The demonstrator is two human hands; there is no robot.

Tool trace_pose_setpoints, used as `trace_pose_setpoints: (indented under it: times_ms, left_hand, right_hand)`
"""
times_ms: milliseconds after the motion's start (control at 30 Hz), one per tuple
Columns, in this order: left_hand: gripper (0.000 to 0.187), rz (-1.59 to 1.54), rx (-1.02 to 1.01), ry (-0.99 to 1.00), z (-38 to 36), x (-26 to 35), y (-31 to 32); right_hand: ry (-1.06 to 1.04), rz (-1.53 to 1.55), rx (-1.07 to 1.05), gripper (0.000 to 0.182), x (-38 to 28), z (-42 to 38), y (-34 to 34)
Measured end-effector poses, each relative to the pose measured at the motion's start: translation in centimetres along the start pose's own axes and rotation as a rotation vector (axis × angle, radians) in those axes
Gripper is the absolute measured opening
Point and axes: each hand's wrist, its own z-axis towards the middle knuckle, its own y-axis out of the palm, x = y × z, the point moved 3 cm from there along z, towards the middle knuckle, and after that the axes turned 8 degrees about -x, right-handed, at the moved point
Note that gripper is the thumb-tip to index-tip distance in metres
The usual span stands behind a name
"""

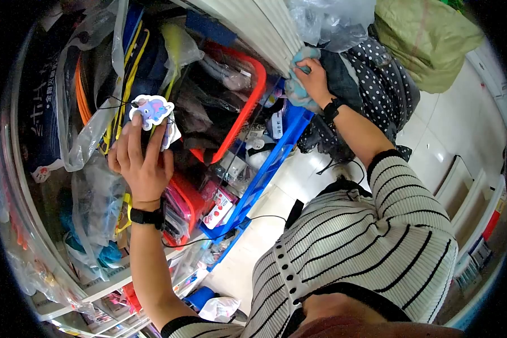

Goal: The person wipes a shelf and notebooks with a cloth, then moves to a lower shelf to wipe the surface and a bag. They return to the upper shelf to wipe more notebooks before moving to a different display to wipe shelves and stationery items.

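Note:
My left hand (141, 155) reaches over the shelf, its fingers spread and touching a purple cartoon tag (152, 111) with a white border. Dark items with yellow edges (132, 73) lie beside and beyond it. My right hand (312, 81) is closed on a light blue fluffy item (299, 90) at the end of the white slatted panel (265, 28). Dark cloth and black polka-dot fabric (383, 84) are right of that hand. Both wrists wear black bands.
A red-rimmed basket (259, 84) holds dark packed goods. A blue basket (290, 141) stands beside it with small packets. Clear plastic bags (96, 197) lie at the left, a green sack (425, 42) at the upper right. Below are white floor tiles (434, 149).

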Motion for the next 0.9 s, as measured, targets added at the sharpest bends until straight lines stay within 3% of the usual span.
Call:
trace_pose_setpoints:
  times_ms: [133,200,433,500,533,567,633,700,767,900]
  left_hand:
    - [0.044,-0.003,0.014,0.002,0.0,0.0,0.2]
    - [0.044,0.002,0.017,0.000,0.1,-0.1,0.2]
    - [0.045,-0.023,0.001,-0.011,0.1,0.0,-0.3]
    - [0.048,-0.051,-0.008,-0.018,0.4,0.0,-0.7]
    - [0.048,-0.049,0.016,-0.039,0.3,0.1,-0.9]
    - [0.048,-0.050,0.010,-0.037,0.3,0.0,-0.8]
    - [0.047,-0.058,0.016,-0.034,0.4,0.2,-0.9]
    - [0.046,-0.067,0.026,-0.042,0.4,0.0,-1.0]
    - [0.046,-0.085,0.004,-0.036,0.2,0.0,-1.0]
    - [0.048,-0.081,0.020,-0.033,0.2,0.4,-1.5]
  right_hand:
    - [-0.039,0.024,0.040,0.017,-6.9,2.8,-1.0]
    - [-0.171,0.028,0.092,0.015,-8.7,3.8,-1.4]
    - [-0.146,0.019,0.130,0.015,-4.5,1.1,-0.4]
    - [0.157,-0.118,-0.072,0.012,2.0,-0.9,0.7]
    - [0.112,-0.092,-0.056,0.014,2.3,-1.1,0.6]
    - [0.054,-0.069,-0.040,0.016,2.0,-0.7,0.4]
    - [0.266,0.128,0.041,0.021,1.7,-0.4,0.7]
    - [0.313,0.291,0.075,0.023,-2.1,-1.3,-0.4]
    - [0.370,0.312,-0.016,0.023,-6.0,-3.4,-2.0]
    - [0.539,0.472,-0.246,0.019,-5.1,-10.4,-3.6]
